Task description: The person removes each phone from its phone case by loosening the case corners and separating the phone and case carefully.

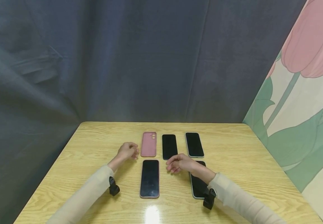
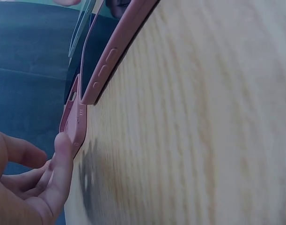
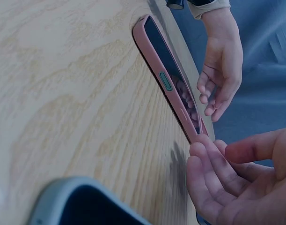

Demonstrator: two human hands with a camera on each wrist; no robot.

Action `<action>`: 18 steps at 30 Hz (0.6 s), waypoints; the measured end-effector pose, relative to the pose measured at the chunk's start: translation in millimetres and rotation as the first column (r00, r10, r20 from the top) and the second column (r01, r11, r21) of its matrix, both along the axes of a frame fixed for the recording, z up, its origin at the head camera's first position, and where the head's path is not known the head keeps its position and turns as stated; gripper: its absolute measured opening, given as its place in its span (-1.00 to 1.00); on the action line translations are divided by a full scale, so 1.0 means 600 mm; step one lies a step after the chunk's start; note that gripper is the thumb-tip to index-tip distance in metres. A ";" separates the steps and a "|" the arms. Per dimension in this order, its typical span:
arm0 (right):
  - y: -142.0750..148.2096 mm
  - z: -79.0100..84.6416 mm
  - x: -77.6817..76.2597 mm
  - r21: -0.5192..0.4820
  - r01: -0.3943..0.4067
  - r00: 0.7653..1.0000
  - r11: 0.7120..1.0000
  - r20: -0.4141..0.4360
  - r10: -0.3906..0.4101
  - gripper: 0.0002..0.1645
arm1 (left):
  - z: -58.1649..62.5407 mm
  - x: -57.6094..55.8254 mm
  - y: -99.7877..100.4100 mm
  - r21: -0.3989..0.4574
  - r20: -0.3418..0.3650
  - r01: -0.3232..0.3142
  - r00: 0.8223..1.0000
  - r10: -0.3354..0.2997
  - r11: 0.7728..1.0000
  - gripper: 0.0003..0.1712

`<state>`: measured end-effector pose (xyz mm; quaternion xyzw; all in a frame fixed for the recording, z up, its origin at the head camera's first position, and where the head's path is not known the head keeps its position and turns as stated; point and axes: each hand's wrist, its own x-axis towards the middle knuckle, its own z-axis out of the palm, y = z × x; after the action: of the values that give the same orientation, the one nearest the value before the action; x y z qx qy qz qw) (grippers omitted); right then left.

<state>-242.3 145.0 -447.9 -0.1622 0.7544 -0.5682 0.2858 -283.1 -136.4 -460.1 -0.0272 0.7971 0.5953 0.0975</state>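
An empty pink phone case [image 1: 148,144] lies at the back, and my left hand [image 1: 127,151] hovers just left of it with loosely bent fingers, holding nothing. In the left wrist view, a fingertip overlaps the edge of the pink case [image 2: 76,119]; contact is unclear. Directly in front lies a phone in a pink case [image 1: 149,179], screen up. My right hand [image 1: 181,163] is over the table to the right of that phone, fingers loosely curled and nothing in them. Close beyond its fingers is a bare black phone [image 1: 169,146], its lower edge partly covered.
A phone with a pale rim [image 1: 194,144] lies at the back right. Below it, under my right wrist, is a phone in a light blue case [image 1: 197,184], partly hidden. Both wrists carry black cameras. A dark curtain [image 1: 150,62] hangs behind the wooden table [image 1: 94,133].
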 end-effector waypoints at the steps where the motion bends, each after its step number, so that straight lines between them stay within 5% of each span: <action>1: 0.000 -0.001 0.000 -0.003 -0.009 1.000 1.000 0.002 0.009 -0.72 | 0.000 0.003 -0.001 0.004 0.007 0.009 1.000 -0.009 1.000 -0.66; 18: -0.014 -0.001 0.004 -0.039 -0.039 0.999 0.998 0.032 0.040 -0.68 | 0.003 0.039 -0.008 0.056 0.099 0.144 0.984 -0.150 0.988 -0.67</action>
<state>-239.6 136.6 -448.4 -0.1732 0.7353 -0.5793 0.3063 -260.0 -141.2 -458.3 0.0034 0.7761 0.6035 0.1828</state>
